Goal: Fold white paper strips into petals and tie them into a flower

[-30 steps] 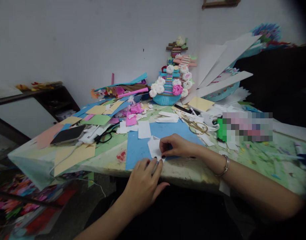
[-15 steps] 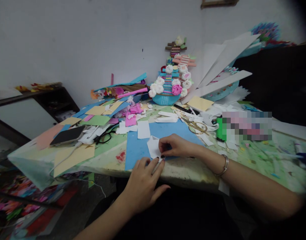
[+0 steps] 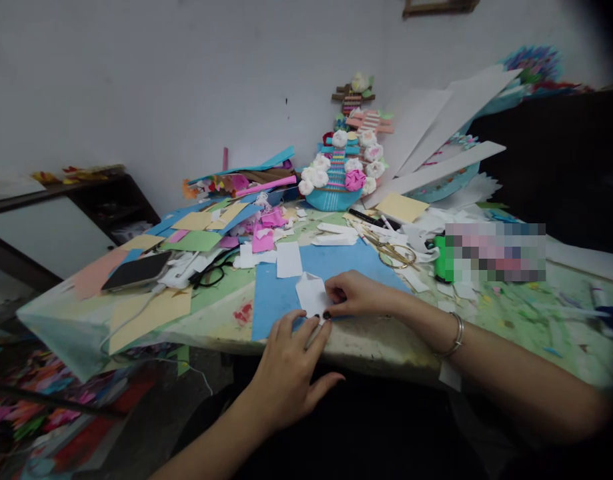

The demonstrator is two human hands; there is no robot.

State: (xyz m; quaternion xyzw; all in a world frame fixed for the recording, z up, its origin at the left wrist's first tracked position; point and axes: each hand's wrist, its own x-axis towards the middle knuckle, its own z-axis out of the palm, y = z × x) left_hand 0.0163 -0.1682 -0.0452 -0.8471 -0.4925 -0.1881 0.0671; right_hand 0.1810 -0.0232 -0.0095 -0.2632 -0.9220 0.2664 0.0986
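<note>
We are in a craft workspace, home or workshop we cannot tell; before us spread a stained tablecloth, coloured sheets and pink scraps; behind them stand guitar-shaped models decked with crafted flowers.

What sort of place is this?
Probably a paper-craft workspace: blue sheet under the folded white paper, flower-decorated guitar-like craft against the wall, and scattered pink scraps.
</note>
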